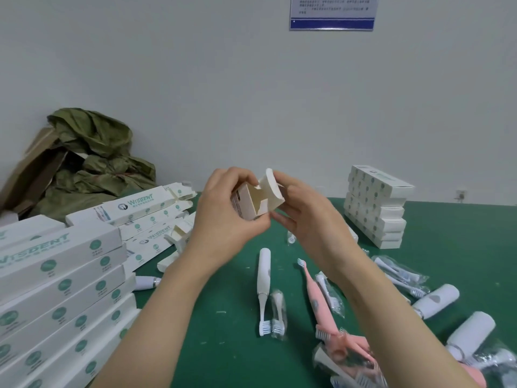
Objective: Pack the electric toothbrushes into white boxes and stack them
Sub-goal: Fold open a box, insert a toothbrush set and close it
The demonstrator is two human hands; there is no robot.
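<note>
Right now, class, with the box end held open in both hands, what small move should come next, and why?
Probably the right hand releases the flap and takes the white toothbrush lying just below: the white box, gripped by the left hand, is open-ended and looks empty.

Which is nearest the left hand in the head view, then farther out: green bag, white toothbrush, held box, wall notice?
1. The held box, gripped by the left hand.
2. The white toothbrush, lying just below.
3. The green bag, back left.
4. The wall notice, high on the wall.
</note>
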